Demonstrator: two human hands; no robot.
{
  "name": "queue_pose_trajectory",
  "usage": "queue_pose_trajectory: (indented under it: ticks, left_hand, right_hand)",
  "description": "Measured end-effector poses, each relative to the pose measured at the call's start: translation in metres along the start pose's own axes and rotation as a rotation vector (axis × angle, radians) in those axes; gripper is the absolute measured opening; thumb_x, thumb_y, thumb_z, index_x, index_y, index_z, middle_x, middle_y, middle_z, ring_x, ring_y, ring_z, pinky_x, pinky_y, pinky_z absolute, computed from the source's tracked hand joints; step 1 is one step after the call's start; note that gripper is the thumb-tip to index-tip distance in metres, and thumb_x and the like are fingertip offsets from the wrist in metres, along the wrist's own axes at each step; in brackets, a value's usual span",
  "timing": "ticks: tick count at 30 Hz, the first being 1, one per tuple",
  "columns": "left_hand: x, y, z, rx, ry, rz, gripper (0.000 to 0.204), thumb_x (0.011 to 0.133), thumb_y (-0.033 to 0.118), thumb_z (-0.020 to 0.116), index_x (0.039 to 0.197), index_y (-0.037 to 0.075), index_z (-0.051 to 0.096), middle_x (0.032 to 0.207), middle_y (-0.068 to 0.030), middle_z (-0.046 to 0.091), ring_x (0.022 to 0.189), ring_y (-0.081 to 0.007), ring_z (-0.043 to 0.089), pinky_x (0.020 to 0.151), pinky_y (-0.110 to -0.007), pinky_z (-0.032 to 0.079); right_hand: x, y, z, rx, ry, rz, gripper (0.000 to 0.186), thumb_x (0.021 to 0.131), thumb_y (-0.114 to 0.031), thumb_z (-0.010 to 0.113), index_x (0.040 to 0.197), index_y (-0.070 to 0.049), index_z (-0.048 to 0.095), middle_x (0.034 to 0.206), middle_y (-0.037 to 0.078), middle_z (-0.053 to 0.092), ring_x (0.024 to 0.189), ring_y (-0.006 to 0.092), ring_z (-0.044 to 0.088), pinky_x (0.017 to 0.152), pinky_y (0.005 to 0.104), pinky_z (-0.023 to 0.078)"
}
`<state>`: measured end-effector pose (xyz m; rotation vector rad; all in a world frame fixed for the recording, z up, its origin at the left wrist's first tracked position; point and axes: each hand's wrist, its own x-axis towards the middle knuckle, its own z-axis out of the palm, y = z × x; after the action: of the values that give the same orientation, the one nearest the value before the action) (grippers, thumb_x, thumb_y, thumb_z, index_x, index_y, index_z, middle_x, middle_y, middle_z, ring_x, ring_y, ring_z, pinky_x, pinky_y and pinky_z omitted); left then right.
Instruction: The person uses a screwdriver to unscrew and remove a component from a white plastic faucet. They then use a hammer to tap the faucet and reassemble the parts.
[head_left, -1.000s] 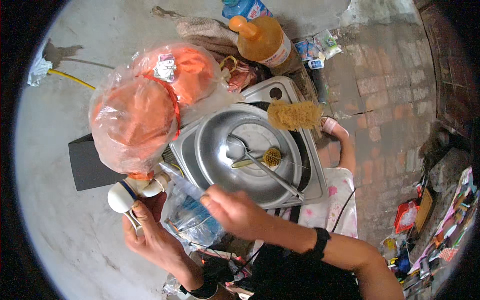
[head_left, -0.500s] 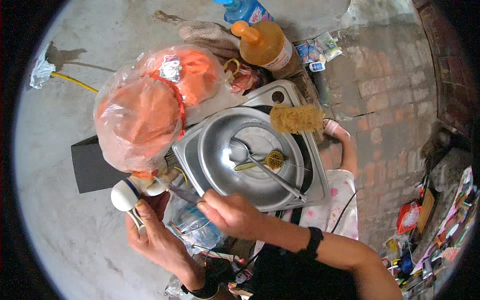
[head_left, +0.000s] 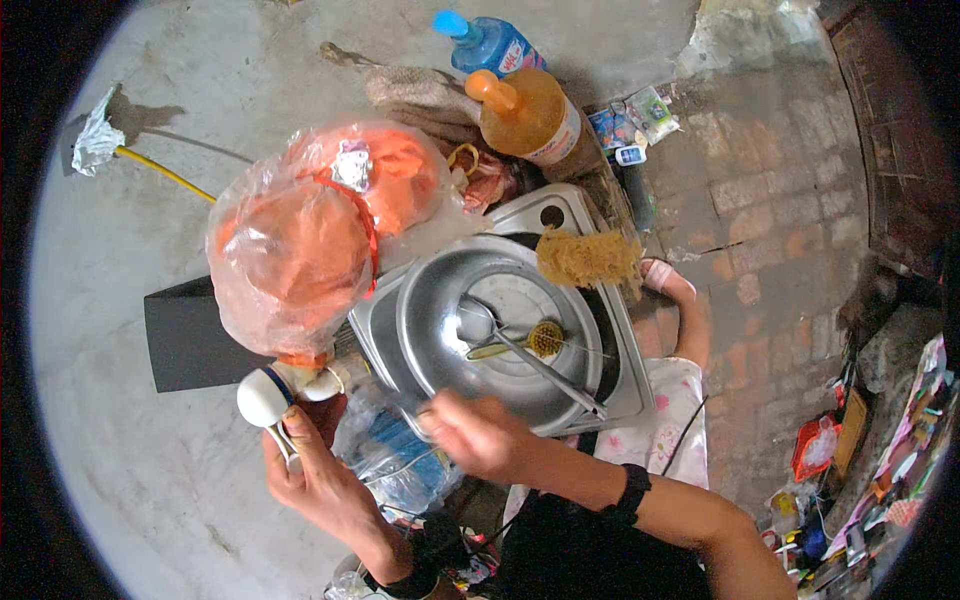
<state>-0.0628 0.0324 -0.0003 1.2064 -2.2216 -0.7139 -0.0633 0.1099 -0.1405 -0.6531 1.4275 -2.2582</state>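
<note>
My left hand (head_left: pixel 315 480) is closed around the slim handles of white spoons, apparently soup spoons. One rounded white spoon (head_left: pixel 262 400) has a dark blue edge; a second white spoon (head_left: pixel 322 384) shows beyond my fingers. My right hand (head_left: pixel 475 432) is closed in a grip on a thin grey metal utensil (head_left: pixel 402 408), smeared by motion, so its kind is unclear. Just beyond my right hand, a steel basin (head_left: pixel 415 345) sits in the metal sink (head_left: pixel 632 385). A metal ladle (head_left: pixel 550 352) and a green-handled round brush (head_left: pixel 545 338) lie in the basin.
Orange items in a clear plastic bag (head_left: pixel 290 240) stand beyond my left hand. A brown scrubbing pad (head_left: pixel 590 258) rests on the sink's right rim. Orange (head_left: pixel 530 120) and blue (head_left: pixel 495 45) pump bottles stand behind. At left is a black panel (head_left: pixel 200 335); crumpled plastic (head_left: pixel 400 450) lies between my arms.
My right hand has shifted slightly right and down, away from the spoons, its utensil now blurred. My left hand keeps its hold. The whole scene sits slightly lower in the picture.
</note>
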Motion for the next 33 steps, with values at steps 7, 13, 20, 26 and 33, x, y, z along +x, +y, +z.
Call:
queue_pose_trajectory:
  ticks: [7,13,20,26,33]
  left_hand:
    - [-0.001,-0.001,-0.003,0.004,-0.025,0.012,0.042,0.097,0.027,0.054,0.116,-0.01,0.054,0.096,-0.0179,0.066,0.086,-0.0232,0.067,0.078,-0.036,0.056]
    - [0.003,-0.003,-0.004,-0.034,-0.045,0.039,0.04,0.098,0.025,0.053,0.116,-0.009,0.055,0.097,-0.0159,0.066,0.085,-0.0216,0.067,0.078,-0.035,0.057]
    - [0.001,-0.004,0.0,-0.111,-0.043,0.061,0.032,0.098,0.018,0.052,0.108,-0.012,0.058,0.091,-0.0136,0.065,0.082,-0.0191,0.065,0.076,-0.033,0.056]
    - [0.0,-0.003,-0.002,-0.181,-0.087,0.043,0.027,0.098,0.015,0.053,0.106,-0.011,0.06,0.09,-0.0102,0.065,0.081,-0.0145,0.063,0.074,-0.03,0.054]
    - [-0.005,-0.008,-0.006,-0.066,-0.098,0.076,0.027,0.097,0.017,0.056,0.105,-0.008,0.061,0.088,-0.006,0.065,0.081,-0.0096,0.058,0.075,-0.027,0.05]
  right_hand:
    - [-0.007,0.003,0.005,-0.025,-0.03,0.217,0.011,0.094,-0.013,0.053,0.088,-0.004,0.049,0.06,0.02,0.053,0.059,0.0416,0.058,0.05,0.0448,0.043]
    - [-0.012,-0.005,0.0,-0.026,-0.1,0.242,0.017,0.094,-0.018,0.053,0.094,-0.003,0.047,0.064,0.021,0.057,0.062,0.0435,0.059,0.052,0.0511,0.043]
    - [-0.004,-0.07,-0.052,-0.128,-0.362,0.449,0.018,0.097,-0.019,0.046,0.094,-0.002,0.046,0.064,0.023,0.055,0.063,0.045,0.056,0.054,0.0503,0.04]
    - [0.031,-0.116,-0.053,-0.08,-0.504,0.58,0.027,0.096,-0.023,0.042,0.089,0.003,0.047,0.061,0.028,0.054,0.061,0.0498,0.055,0.059,0.0574,0.041]
    - [0.055,-0.144,-0.051,0.09,-0.56,0.987,0.031,0.098,-0.023,0.039,0.084,0.002,0.049,0.053,0.011,0.053,0.038,0.0184,0.05,0.038,0.031,0.04]
